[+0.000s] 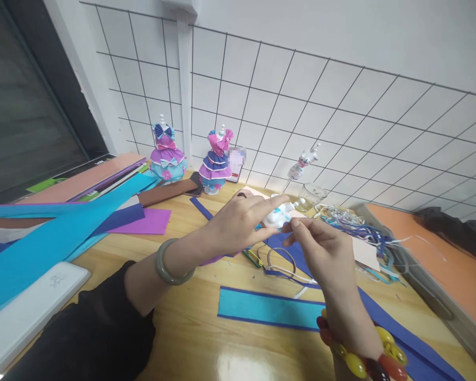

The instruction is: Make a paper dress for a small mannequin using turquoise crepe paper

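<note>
Miniature dress form (278, 217), white with blue patches: lies aslant above the wooden table (190, 328), between the two hands, neck end toward the right.
Left hand (240, 222), ringed, green bangle (175, 262) at wrist: clamped on the form, index finger along the upper side, thumb along the lower.
Right hand (328, 246), with beaded bracelet (359, 362): thumb and forefinger drawn together at the form's lower edge; cannot tell whether anything is pinched between them.
Below the hands: one turquoise strip (267, 307), edged dark blue, flat on the tabletop.
Near the left hand: utility knife (254, 258), green and yellow.
Along the tiled wall (262, 90): two ruffled-dress figurines (167, 156) with bows; one further white form (302, 162); one clear glass jar (311, 197).
Right of the jar: tangled heap of ribbon-like offcuts (343, 219).
</note>
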Tool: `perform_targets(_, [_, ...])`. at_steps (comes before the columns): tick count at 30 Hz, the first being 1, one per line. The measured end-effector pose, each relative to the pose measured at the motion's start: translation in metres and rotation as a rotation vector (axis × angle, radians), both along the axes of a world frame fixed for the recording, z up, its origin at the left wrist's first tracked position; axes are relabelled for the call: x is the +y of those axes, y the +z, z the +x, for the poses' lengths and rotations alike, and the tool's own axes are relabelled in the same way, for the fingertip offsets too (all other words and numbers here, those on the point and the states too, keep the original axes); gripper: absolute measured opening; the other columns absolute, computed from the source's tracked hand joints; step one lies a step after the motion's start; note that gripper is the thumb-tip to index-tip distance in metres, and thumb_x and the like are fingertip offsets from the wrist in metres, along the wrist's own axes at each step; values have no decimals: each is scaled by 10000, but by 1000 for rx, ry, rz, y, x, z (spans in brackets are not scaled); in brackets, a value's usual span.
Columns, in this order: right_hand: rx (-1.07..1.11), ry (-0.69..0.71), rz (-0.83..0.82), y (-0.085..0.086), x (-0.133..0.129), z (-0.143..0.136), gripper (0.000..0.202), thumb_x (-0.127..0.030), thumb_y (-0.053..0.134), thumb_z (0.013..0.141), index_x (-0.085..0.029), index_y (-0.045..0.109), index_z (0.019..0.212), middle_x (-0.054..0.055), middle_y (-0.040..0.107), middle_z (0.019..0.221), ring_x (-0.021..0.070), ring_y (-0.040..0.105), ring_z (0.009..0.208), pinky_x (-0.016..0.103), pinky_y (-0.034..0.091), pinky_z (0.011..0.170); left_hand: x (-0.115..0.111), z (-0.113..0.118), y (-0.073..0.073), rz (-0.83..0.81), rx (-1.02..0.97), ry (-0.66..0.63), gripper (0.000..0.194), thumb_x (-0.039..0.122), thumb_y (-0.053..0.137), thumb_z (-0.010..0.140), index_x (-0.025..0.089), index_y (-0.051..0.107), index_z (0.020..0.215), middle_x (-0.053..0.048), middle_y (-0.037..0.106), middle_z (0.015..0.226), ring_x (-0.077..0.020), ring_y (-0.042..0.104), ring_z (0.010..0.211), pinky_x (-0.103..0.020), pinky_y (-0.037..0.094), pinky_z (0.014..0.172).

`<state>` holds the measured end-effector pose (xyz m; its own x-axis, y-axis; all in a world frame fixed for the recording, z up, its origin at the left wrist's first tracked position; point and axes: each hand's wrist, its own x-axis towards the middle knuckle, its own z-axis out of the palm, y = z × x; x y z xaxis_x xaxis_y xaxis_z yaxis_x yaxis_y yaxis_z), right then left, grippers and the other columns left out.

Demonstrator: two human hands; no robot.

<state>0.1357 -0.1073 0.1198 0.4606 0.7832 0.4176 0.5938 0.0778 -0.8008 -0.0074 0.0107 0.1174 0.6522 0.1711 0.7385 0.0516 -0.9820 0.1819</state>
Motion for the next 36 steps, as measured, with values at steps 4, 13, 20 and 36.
perform_targets(4, [44,60,-5,-1,2,1,280,-401,582,872,-173,715,777,43,712,623,182,664,607,295,522,583,2,0,-1,28,-10,33,484,274,579,865,168,462,1322,-47,692,968,-162,628,874,-292,455,817])
perform_targets(13, [-204,-40,-40,-8,3,0,271,-386,539,886,-173,694,819,31,701,619,166,637,557,286,481,570,0,0,-3,167,91,145,499,320,505,912,152,406,1372,-69,683,946,-191,623,880,-336,412,842])
perform_targets(20, [-514,-199,44,-15,5,-2,205,-286,542,837,-178,664,711,43,680,604,175,621,548,296,450,560,-2,3,-4,100,93,94,451,309,519,901,127,485,1312,-63,694,898,-189,635,865,-358,428,870])
perform_targets(36, [-22,83,75,-6,2,-1,314,-405,484,932,-183,694,855,34,700,712,179,654,720,315,503,701,3,-4,6,-629,-26,-61,628,301,698,755,211,503,1345,-80,634,1255,-191,637,1014,-340,533,877])
